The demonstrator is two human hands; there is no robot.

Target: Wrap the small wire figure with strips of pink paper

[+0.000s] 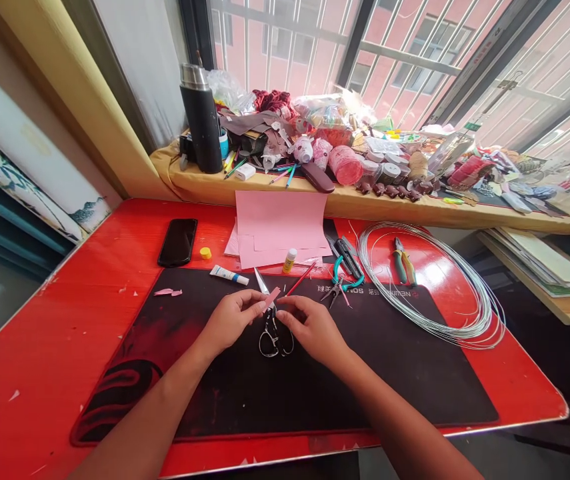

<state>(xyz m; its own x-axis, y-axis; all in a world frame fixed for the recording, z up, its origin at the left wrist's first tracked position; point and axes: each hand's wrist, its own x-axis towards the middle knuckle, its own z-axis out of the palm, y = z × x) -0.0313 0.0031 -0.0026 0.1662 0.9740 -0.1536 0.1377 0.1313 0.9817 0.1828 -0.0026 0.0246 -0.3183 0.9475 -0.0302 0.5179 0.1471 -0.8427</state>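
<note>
Two hands fill the middle of my view: the left hand (232, 319) and the right hand (312, 328) are both closed to a pinch, their fingertips meeting on a narrow pink card strip (271, 299). Just under that strip stand the steel scissors (275, 340), blades pointing away from me and loops resting on the black desk mat (365, 393). I cannot tell which hand has hold of the scissors, if either does.

As far as I can judge, one strip is cut free and a small pink offcut (167, 292) lies on the mat. The stacked pink card sheets (279, 220) beyond look mostly whole, and the wire coil (429, 283) on the red desk (55, 347) lies loose, with no cut piece that I can make out.

Among the containers, a small white glue bottle (289, 261) stands upright near a white tube (229, 275) lying flat. On the padded windowsill (265, 190), a black vacuum flask (203, 127) stands closed, and a row of small round containers (389, 173) sits among clear plastic bags (229, 92). From here I cannot tell what the bottle, flask or round containers hold.
</note>
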